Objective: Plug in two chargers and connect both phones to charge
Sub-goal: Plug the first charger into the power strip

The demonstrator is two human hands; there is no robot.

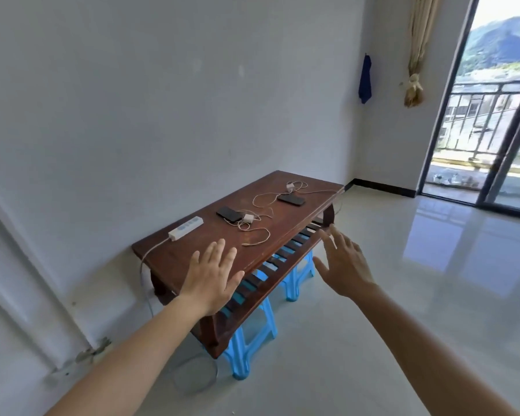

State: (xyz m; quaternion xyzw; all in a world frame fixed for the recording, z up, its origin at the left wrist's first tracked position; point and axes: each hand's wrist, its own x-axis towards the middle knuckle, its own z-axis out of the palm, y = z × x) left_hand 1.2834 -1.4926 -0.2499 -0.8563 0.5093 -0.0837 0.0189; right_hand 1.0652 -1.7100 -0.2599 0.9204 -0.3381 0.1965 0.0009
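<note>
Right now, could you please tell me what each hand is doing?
Left hand: open, fingers spread, holding nothing.
Right hand: open, fingers spread, holding nothing.

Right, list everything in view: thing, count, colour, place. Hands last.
table: 1, dark brown wood, against the wall
power strip: 1, white, table's near-left part
phones: 2, black, mid and far tabletop
chargers: 2, white with pale cables, one by each phone
stools: 2, blue, under the table
cloth: 1, blue, hanging in the corner
curtain: 1, beige, tied by the balcony door
left hand: open, over table's near edge
right hand: open, beside the table
</note>
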